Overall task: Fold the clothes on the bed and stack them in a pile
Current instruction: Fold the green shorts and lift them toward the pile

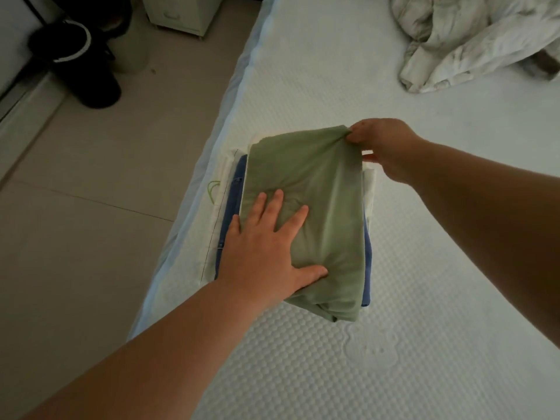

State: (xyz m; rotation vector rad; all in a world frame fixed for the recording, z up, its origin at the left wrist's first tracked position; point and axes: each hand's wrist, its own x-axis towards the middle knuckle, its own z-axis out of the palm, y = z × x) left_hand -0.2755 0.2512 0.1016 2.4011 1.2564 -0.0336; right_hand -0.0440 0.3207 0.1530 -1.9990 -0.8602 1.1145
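Far left of both hands, on the floor (75, 183): black boots (75, 62), w/ a pale cabinet (181, 12) beyond them.

Left hand (266, 247) lies flat, fingers straight & spread, palm pressing the near-left part of the folded green garment (321, 201); it grips nothing. Just left of that hand & under the green piece, a blue folded garment (235, 189) shows its edge, also peeking out to the right of the hand at the pile's near-right side. Below the blue one, a white folded garment (218, 213) sticks out further left, near the bed's (424, 298) left edge.

Right hand (388, 150) pinches the green garment's far-right corner, thumb & fingers closed on the cloth, corner bunched & lifted slightly off the pile.

Well beyond the right hand, top right on the bed: a crumpled white heap (469, 40), unfolded, well apart from the pile.
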